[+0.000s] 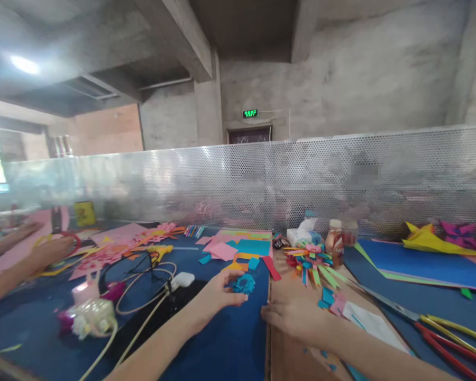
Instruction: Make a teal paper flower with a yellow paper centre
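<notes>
My left hand (218, 291) is closed around a small blue paper flower (244, 284), thumb below and fingers above, over the dark blue tabletop. To its right, my right hand (287, 316) lies low over the brown board (280, 349), its fingers loosely stretched leftward and somewhat blurred. Nothing shows in it. Blue paper scraps (326, 297) and a pink scrap (338, 304) lie just beyond the right wrist. Farther back on the board is a cluster of multicoloured paper strips (309, 259). A red paper strip (272, 268) lies between both hands, behind them.
Large scissors (400, 309) lie open-handled at right near blue sheets (416, 262). A brown bottle (335, 243) and tissue pack (301, 235) stand behind. Cables (143, 275) and a glue-gun-like yellow tool (161, 253) lie left. Another person's hand (57, 248) holds scissors. A perforated metal screen (206, 185) closes the back.
</notes>
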{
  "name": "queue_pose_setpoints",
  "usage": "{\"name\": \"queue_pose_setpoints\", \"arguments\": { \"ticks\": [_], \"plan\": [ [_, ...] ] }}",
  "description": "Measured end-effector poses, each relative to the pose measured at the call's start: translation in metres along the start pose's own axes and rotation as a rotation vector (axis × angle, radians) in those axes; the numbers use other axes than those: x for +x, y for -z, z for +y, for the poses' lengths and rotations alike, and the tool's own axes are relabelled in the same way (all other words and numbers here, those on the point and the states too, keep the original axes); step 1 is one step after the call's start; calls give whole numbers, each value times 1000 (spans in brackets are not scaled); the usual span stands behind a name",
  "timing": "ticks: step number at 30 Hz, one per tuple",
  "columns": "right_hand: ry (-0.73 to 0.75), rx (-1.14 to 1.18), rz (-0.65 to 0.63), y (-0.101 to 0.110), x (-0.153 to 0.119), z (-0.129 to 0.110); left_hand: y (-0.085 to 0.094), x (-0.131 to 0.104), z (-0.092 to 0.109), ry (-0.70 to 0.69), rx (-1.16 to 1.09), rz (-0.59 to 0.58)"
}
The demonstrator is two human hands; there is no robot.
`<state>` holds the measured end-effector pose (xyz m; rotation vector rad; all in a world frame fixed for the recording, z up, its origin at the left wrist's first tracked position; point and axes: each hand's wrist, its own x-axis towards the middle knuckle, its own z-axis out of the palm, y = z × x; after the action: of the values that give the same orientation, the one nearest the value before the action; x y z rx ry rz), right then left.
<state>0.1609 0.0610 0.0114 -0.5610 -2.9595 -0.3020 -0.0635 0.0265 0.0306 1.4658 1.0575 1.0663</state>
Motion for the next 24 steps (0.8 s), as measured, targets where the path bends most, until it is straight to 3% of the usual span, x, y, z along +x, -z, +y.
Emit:
{"name": "queue_pose_setpoints", "arguments": {
  "ticks": [3,6,11,17,20,24],
  "plan": [
    [23,-116,100,0,-10,3,-6,22,3,-7,-139,-19],
    [-56,-195,247,22,-28,10,-14,40,6,-18,-136,-25],
    [-212,-327,652,51,-66,16,-44,52,11,-30,-119,-114],
    [-246,-275,789,41,-92,-8,-80,41,-1,-63,-30,-290],
    [-246,-254,843,41,-89,-22,-84,32,-13,-82,-10,-366],
    [-209,-220,773,48,-82,-30,-82,22,-20,-132,31,-378]
  ]
}}
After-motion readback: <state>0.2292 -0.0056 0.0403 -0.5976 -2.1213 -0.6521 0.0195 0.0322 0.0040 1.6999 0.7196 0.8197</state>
